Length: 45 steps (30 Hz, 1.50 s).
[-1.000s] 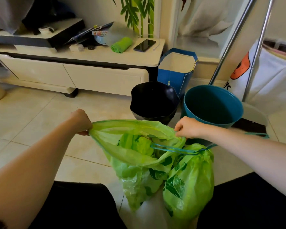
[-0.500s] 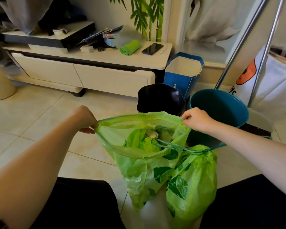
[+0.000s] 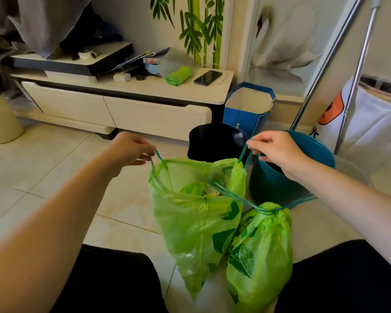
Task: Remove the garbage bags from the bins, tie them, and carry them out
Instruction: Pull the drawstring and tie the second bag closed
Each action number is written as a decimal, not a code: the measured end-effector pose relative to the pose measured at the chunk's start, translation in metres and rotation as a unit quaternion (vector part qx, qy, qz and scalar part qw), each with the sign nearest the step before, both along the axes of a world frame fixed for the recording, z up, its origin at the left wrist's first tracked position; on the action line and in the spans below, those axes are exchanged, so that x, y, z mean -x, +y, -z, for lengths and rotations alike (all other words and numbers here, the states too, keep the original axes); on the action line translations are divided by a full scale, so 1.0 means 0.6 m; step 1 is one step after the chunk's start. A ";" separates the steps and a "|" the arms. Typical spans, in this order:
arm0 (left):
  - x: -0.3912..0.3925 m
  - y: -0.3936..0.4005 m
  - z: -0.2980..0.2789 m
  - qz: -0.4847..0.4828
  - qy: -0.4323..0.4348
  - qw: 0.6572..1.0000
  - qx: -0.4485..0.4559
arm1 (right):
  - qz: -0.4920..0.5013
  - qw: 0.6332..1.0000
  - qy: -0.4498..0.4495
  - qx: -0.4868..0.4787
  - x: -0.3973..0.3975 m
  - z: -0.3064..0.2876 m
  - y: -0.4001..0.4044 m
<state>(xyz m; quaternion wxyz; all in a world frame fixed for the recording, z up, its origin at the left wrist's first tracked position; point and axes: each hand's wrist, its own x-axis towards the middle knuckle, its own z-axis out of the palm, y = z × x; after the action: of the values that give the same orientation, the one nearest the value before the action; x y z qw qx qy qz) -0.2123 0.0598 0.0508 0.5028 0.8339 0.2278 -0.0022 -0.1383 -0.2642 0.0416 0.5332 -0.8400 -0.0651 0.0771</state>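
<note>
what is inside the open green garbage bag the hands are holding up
Through the mouth of the open green garbage bag show crumpled green plastic and some pale trash. The bag's own film hides whatever lies lower.

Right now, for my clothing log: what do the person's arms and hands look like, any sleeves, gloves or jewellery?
Both forearms are bare, no sleeves in view. The left hand and right hand wear no gloves, and no rings, watch or bracelets are visible.

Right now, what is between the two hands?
In the head view, the open green bag's mouth stretches between the left hand and right hand; the black bin stands behind.
</note>
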 end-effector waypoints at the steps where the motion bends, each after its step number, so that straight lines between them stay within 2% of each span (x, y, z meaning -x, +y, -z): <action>1: -0.002 -0.006 -0.005 0.004 -0.017 1.000 0.014 | -0.003 1.000 -0.003 -0.021 0.003 -0.007 0.002; 5: -0.004 -0.033 -0.023 0.025 -0.066 0.997 0.040 | -0.022 0.995 -0.005 -0.100 0.012 -0.033 0.012; 12: -0.007 -0.073 -0.054 0.002 -0.172 0.981 0.091 | -0.022 0.990 -0.102 -0.092 0.018 -0.050 0.028; 19: -0.001 -0.101 -0.071 -0.006 -0.217 0.968 0.126 | -0.034 0.982 -0.172 -0.076 0.025 -0.067 0.036; 22: -0.002 -0.102 -0.080 -0.029 -0.240 0.959 0.148 | -0.020 0.973 -0.210 -0.097 0.028 -0.078 0.035; 27: 0.003 -0.118 -0.079 0.033 -0.213 0.968 0.129 | -0.019 0.973 -0.225 -0.054 0.034 -0.076 0.036; 30: 0.004 -0.123 -0.087 0.011 -0.258 0.950 0.175 | -0.021 0.974 -0.211 -0.081 0.039 -0.081 0.041; 32: 0.003 -0.126 -0.089 0.025 -0.254 0.947 0.192 | -0.014 0.977 -0.179 -0.118 0.039 -0.083 0.045; 37: 0.007 -0.154 -0.080 0.070 -0.214 0.961 0.161 | -0.043 0.983 -0.081 -0.159 0.046 -0.075 0.058; 41: 0.007 -0.168 -0.078 0.097 -0.200 0.964 0.148 | -0.048 0.977 -0.036 -0.204 0.053 -0.082 0.068; 45: 0.007 -0.186 -0.072 0.123 -0.195 0.964 0.133 | -0.055 0.982 -0.044 -0.174 0.059 -0.087 0.076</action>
<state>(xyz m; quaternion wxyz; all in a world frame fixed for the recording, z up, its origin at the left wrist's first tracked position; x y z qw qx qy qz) -0.2167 -0.0521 0.0938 0.6400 0.7651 0.0188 0.0683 -0.1739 -0.2185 0.0937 0.6625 -0.7323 -0.1472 0.0570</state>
